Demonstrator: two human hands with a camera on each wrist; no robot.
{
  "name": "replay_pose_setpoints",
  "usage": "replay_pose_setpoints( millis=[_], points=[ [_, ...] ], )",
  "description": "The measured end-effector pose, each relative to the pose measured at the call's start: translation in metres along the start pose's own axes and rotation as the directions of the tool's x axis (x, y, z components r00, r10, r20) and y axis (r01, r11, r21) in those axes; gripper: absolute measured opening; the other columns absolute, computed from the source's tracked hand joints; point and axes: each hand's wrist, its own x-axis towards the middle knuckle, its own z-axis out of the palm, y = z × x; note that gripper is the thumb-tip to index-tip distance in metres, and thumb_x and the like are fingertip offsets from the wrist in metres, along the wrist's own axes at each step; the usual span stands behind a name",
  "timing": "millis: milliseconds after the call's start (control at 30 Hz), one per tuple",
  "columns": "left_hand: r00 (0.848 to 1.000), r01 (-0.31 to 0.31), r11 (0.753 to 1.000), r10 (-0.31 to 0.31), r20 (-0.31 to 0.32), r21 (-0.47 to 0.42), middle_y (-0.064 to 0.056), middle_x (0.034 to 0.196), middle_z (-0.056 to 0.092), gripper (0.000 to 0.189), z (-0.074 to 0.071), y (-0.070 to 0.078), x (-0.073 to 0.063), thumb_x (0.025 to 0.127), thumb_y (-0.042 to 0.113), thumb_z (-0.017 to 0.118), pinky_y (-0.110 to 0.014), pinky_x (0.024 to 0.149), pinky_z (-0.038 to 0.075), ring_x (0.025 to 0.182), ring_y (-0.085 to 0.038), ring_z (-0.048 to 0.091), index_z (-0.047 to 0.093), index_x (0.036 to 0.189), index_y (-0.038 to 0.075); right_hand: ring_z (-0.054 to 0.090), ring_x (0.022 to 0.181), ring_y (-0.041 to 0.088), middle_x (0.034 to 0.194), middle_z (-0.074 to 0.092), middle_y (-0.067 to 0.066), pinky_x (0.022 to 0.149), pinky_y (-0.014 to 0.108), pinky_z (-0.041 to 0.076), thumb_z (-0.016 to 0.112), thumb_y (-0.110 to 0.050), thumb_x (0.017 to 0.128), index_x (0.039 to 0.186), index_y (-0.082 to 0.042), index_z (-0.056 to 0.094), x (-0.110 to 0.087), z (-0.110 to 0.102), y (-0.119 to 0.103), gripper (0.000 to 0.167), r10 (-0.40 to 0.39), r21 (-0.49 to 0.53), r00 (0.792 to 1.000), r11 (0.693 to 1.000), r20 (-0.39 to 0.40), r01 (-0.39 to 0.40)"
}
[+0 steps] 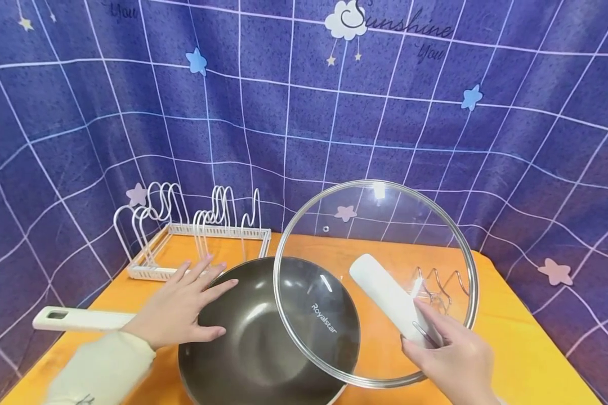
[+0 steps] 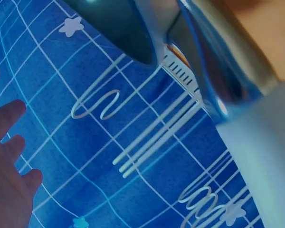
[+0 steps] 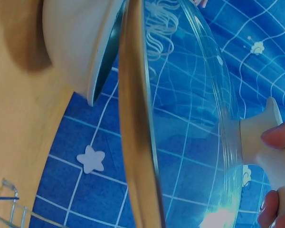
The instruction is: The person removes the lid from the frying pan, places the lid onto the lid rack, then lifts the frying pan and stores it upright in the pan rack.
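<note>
A dark-lined wok [image 1: 263, 349] with a long cream handle [image 1: 88, 319] sits on the orange tabletop. My left hand [image 1: 192, 306] hovers at its left rim, fingers spread and straight, holding nothing. In the left wrist view those fingers [image 2: 12, 147] show apart from the cream handle. My right hand [image 1: 451, 351] grips the white knob handle [image 1: 385, 292] of a clear glass lid [image 1: 324, 242] with a metal rim. Tilted up on edge, the lid overlaps the wok's right side in the head view; the right wrist view shows its rim apart from the wok [image 3: 69, 47].
Behind the wok at left stands a white wire rack [image 1: 149, 274] with upright loops. A small metal wire stand [image 1: 438, 289] shows through the lid on the right of the table [image 1: 527, 349]. A blue-purple gridded cloth [image 1: 253, 129] hangs around the table's back and sides.
</note>
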Motion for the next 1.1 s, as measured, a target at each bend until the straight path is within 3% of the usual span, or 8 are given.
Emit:
replay_pose_setpoints(
  millis=[133,233,367,500,600,733,900,1100],
  points=[
    [0.999,-0.019,1.0,0.019,0.032,-0.007,-0.015,0.142,0.045,0.074,0.001,0.005,0.01,0.073,0.058,0.069,-0.051,0.115,0.009,0.137,-0.04,0.029,0.056,0.134,0.017,0.055,0.049,0.008,0.068,0.069,0.011,0.04,0.017,0.04,0.074,-0.032,0.051,0.094,-0.003,0.076,-0.002,-0.006,0.008,0.052,0.006,-0.003,1.0,1.0,-0.022,-0.006],
    [0.998,-0.05,0.999,0.05,0.045,-0.004,-0.016,0.142,0.045,0.074,0.002,0.007,0.02,0.073,0.058,0.069,-0.06,0.106,0.025,0.134,-0.042,0.034,0.057,0.134,0.017,0.057,0.05,0.007,0.07,0.07,0.013,0.04,0.016,0.039,0.071,-0.035,0.054,0.095,-0.002,0.076,-0.002,-0.012,0.014,0.053,0.031,-0.025,0.999,0.999,-0.027,-0.032],
    [0.994,-0.097,0.995,0.096,0.045,0.003,-0.017,0.144,0.044,0.076,0.006,0.009,0.033,0.07,0.056,0.071,-0.063,0.105,0.026,0.133,-0.043,0.034,0.057,0.133,0.016,0.054,0.053,-0.001,0.067,0.069,0.013,0.04,0.016,0.037,0.07,-0.031,0.053,0.095,-0.002,0.076,-0.001,-0.022,0.018,0.051,0.072,-0.052,0.997,0.996,-0.034,-0.073],
    [0.99,-0.135,0.991,0.135,0.042,0.008,-0.017,0.142,0.046,0.076,0.01,0.013,0.042,0.071,0.059,0.069,-0.065,0.102,0.029,0.133,-0.042,0.035,0.058,0.133,0.017,0.046,0.07,-0.022,0.073,0.07,0.015,0.046,0.01,0.038,0.073,-0.025,0.049,0.096,-0.003,0.075,-0.001,-0.029,0.021,0.052,0.14,-0.068,0.989,0.987,-0.039,-0.143],
    [0.987,-0.158,0.987,0.158,0.034,0.005,-0.016,0.141,0.048,0.075,0.012,0.016,0.046,0.071,0.06,0.068,-0.065,0.102,0.03,0.133,-0.041,0.035,0.058,0.132,0.017,0.038,0.081,-0.029,0.076,0.071,0.017,0.051,0.005,0.039,0.074,-0.022,0.047,0.097,-0.004,0.076,0.0,-0.034,0.024,0.053,0.174,-0.078,0.983,0.981,-0.055,-0.178],
    [0.982,-0.188,0.982,0.188,0.009,0.012,-0.016,0.14,0.049,0.075,0.015,0.02,0.053,0.071,0.06,0.068,-0.063,0.102,0.032,0.132,-0.039,0.037,0.058,0.132,0.017,0.036,0.08,-0.03,0.077,0.07,0.019,0.055,0.002,0.036,0.073,-0.019,0.049,0.099,-0.003,0.075,-0.001,-0.041,0.028,0.052,0.187,-0.074,0.98,0.979,-0.069,-0.192],
    [0.976,-0.218,0.976,0.218,0.017,0.006,-0.016,0.14,0.048,0.074,0.017,0.026,0.063,0.074,0.061,0.066,-0.061,0.104,0.031,0.133,-0.039,0.036,0.057,0.132,0.017,0.031,0.08,-0.033,0.082,0.069,0.023,0.054,0.003,0.035,0.078,-0.011,0.048,0.103,0.0,0.073,0.001,-0.053,0.032,0.056,0.262,-0.089,0.965,0.961,0.008,-0.26],
    [0.966,-0.254,0.967,0.254,0.052,-0.002,-0.015,0.142,0.047,0.072,0.02,0.035,0.076,0.077,0.061,0.063,-0.059,0.104,0.032,0.135,-0.038,0.036,0.056,0.135,0.017,0.034,0.065,-0.028,0.079,0.069,0.025,0.048,0.006,0.034,0.082,-0.009,0.05,0.108,0.0,0.071,0.002,-0.065,0.036,0.059,0.393,-0.175,0.916,0.911,0.082,-0.375]
  ],
)
